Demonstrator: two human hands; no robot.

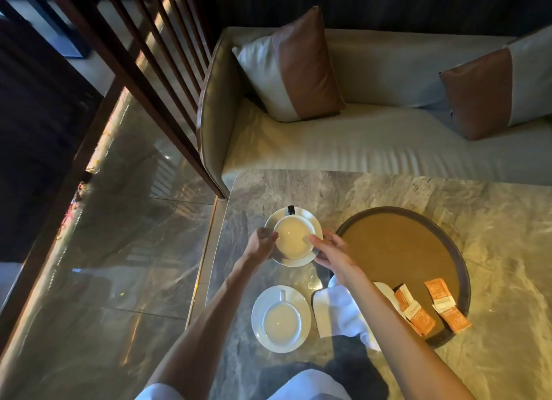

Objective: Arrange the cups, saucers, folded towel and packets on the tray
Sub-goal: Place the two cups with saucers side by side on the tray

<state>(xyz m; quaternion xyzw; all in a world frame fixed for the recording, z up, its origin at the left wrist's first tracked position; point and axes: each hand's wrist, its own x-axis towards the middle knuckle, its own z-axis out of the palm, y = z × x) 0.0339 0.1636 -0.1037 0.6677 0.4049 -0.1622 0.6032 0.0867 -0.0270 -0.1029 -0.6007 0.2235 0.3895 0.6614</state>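
I see a grey marble table (pixel 388 190) before a cream sofa (pixel 358 148) with two brown-and-white cushions (pixel 289 65). Dark wooden slats (pixel 143 71) stand left, above a glossy, dimly lit stone floor (pixel 119 220).

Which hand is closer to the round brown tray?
Right. The right hand holds the far saucer on the side next to the tray; the left hand holds its opposite side, away from the tray.

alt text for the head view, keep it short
The left hand and right hand grip the far saucer carrying a white cup on a marble table, left of a round brown tray. A second cup sits on the near saucer; a white towel and orange packets lie across the tray's near edge.
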